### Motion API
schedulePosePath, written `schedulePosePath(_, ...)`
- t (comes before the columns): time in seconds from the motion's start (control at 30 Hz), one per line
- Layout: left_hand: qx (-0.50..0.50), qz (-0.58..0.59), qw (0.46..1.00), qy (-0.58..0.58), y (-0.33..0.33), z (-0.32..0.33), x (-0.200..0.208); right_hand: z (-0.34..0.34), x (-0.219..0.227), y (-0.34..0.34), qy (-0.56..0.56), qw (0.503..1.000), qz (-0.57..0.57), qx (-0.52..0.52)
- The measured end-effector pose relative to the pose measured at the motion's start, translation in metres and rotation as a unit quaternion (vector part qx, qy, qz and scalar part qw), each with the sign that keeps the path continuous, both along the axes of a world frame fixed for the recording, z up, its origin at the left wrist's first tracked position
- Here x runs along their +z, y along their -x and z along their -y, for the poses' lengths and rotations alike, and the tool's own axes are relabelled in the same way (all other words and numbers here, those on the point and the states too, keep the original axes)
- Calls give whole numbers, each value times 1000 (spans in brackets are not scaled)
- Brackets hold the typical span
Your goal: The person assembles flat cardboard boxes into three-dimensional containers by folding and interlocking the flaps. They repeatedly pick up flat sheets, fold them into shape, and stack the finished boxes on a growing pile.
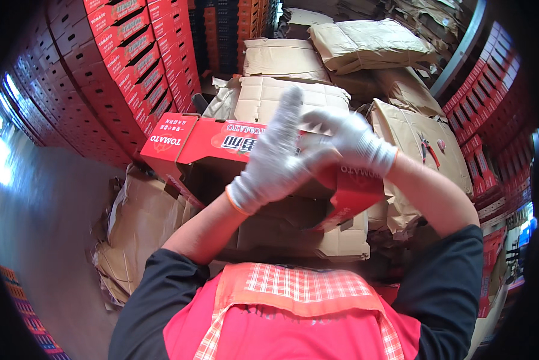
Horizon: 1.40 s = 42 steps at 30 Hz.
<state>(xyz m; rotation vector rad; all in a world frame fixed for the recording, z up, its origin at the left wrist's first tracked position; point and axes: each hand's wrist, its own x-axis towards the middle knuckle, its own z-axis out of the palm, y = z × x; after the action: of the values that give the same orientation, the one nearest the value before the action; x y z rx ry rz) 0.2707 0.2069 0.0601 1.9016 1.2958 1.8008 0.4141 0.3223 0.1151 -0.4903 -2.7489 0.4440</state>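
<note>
A red cardboard produce box (212,137) lies in front of me, with its dark inside facing me and its right end panel (350,201) slanting out. Above its front wall is my left hand (274,153), in a whitish knit glove, fingers stretched away from me and thumb toward the right. My right hand (359,144), gloved alike, is close beside it over the box's right part. Its fingers curve leftward and apart, slightly blurred. Nothing shows in either hand. Whether the hands touch each other or the box, I cannot tell. Flat brown cardboard (281,234) lies under the box.
Tall stacks of red boxes (131,54) rise at the left, with more red boxes (485,78) at the right. Paper-wrapped bundles (371,45) are piled ahead. Red-handled pliers (428,153) lie on a bundle at the right. Grey floor (53,228) extends at the left.
</note>
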Motion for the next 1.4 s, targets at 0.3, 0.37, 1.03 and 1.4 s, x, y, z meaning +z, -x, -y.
schedulePosePath(0.3, 58, -121, 982, -131, 50, 69, -42, -39, -9, -26, 143, 977, -153, -40)
schedulePosePath(0.37, 75, -55, 992, -89, 58, 99, -51, -74, -19, -58, 362, 919, -150, -42)
schedulePosePath(1.03, 3, -129, 980, -150, -105, -9, -53, 21, -19, -121, 40, 965, -225, -129)
schedulePosePath(1.4, -57, 39, 994, 89, -126, -5, -85, 25, 6, -53, -72, 997, -16, -2)
